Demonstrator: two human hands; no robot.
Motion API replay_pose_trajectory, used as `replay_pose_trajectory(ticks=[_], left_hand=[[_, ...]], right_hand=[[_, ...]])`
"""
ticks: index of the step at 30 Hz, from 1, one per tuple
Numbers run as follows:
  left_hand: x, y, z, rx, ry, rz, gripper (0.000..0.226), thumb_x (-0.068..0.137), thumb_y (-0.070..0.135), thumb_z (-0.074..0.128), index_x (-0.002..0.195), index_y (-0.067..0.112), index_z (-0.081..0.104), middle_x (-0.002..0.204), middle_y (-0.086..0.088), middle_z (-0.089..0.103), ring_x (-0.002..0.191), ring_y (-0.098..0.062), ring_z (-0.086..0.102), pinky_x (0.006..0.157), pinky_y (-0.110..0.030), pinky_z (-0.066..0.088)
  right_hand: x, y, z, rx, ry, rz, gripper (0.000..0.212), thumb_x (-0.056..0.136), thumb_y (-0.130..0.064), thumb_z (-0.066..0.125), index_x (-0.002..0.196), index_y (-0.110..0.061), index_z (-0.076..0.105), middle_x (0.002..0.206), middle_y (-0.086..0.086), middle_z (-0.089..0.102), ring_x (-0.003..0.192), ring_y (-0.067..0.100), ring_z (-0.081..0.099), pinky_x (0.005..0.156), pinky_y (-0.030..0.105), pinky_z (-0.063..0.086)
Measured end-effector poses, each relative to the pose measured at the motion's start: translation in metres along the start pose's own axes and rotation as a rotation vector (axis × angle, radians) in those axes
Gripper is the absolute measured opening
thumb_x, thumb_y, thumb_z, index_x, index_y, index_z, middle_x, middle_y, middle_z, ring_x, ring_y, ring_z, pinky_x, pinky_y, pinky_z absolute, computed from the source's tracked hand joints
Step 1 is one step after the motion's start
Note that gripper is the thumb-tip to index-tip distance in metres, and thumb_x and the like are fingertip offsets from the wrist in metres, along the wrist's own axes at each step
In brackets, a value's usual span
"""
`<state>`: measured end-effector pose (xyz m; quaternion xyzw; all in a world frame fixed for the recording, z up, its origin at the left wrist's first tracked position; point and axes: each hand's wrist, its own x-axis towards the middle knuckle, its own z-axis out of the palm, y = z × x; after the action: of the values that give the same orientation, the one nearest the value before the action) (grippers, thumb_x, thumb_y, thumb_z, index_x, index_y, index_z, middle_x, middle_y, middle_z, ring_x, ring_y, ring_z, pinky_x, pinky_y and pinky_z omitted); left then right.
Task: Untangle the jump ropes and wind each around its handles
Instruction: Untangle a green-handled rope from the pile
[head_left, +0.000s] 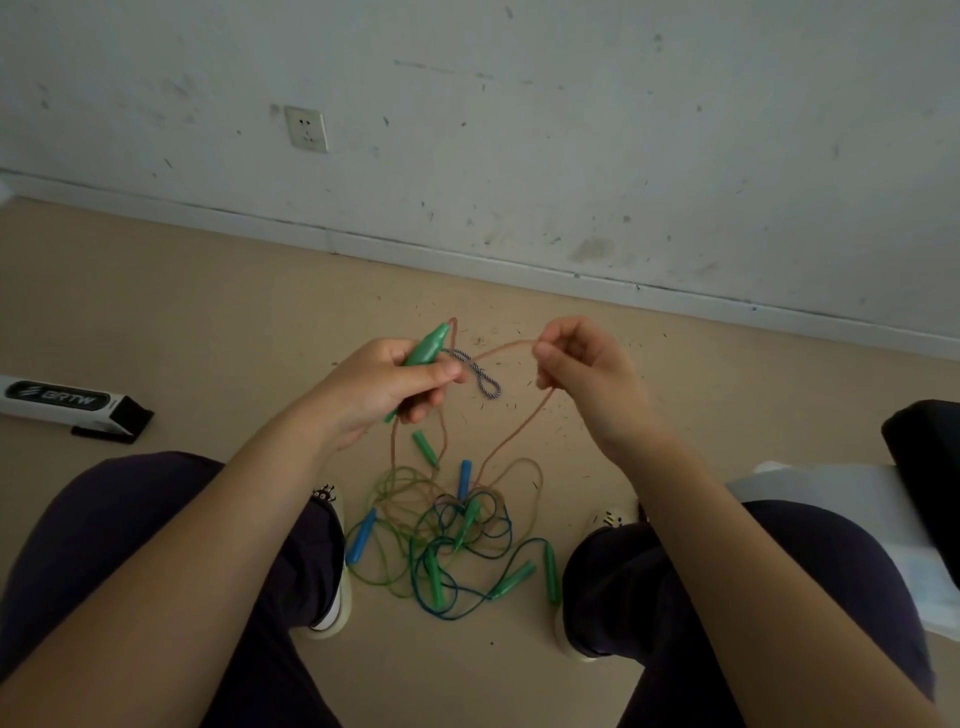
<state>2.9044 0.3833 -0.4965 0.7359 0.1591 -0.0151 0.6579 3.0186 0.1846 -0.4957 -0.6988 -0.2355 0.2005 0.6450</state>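
A single head-worn camera looks forward and steeply down from above a seated person's lap. It faces the scuffed white plaster wall, whose base crosses the upper frame on a slant. The beige smooth floor fills the middle, below that wall. Both forearms reach in close from the bottom edge.
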Motion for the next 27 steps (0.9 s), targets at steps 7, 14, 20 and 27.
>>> replay_pose_trajectory(ticks=[7, 14, 20, 27], left_hand=[[-0.004, -0.002, 0.019, -0.019, -0.091, 0.013, 0.014, 0.092, 0.022, 0.067, 0.087, 0.008, 0.067, 0.062, 0.002, 0.056, 0.049, -0.011, 0.048, 0.050, -0.022, 0.039], [-0.001, 0.001, 0.004, -0.016, -0.015, -0.009, 0.013, 0.092, 0.024, 0.066, 0.089, 0.015, 0.075, 0.062, 0.003, 0.058, 0.051, -0.011, 0.049, 0.050, -0.021, 0.040], [-0.002, 0.000, 0.009, -0.013, -0.020, -0.021, 0.011, 0.093, 0.022, 0.066, 0.088, 0.012, 0.071, 0.060, 0.005, 0.056, 0.050, -0.011, 0.047, 0.049, -0.019, 0.040], [-0.002, 0.002, 0.008, 0.006, -0.039, -0.009, 0.013, 0.094, 0.022, 0.065, 0.091, 0.010, 0.071, 0.061, 0.004, 0.056, 0.049, -0.010, 0.048, 0.050, -0.020, 0.040]], right_hand=[[-0.008, -0.002, 0.011, 0.020, -0.284, 0.034, 0.021, 0.080, -0.016, 0.073, 0.097, -0.010, 0.063, 0.074, 0.001, 0.065, 0.065, 0.015, 0.056, 0.063, 0.025, 0.049], [0.000, -0.002, -0.004, 0.063, 0.042, 0.053, 0.010, 0.093, -0.003, 0.060, 0.087, -0.011, 0.063, 0.071, 0.001, 0.061, 0.065, 0.014, 0.055, 0.070, 0.029, 0.049], [-0.003, 0.000, 0.000, 0.041, -0.159, 0.083, 0.012, 0.084, -0.009, 0.071, 0.095, -0.012, 0.066, 0.077, 0.003, 0.069, 0.067, 0.016, 0.059, 0.069, 0.027, 0.052], [-0.001, 0.005, 0.008, -0.012, -0.064, 0.041, 0.013, 0.088, 0.001, 0.065, 0.086, -0.012, 0.067, 0.076, 0.004, 0.066, 0.066, 0.013, 0.056, 0.067, 0.024, 0.048]])
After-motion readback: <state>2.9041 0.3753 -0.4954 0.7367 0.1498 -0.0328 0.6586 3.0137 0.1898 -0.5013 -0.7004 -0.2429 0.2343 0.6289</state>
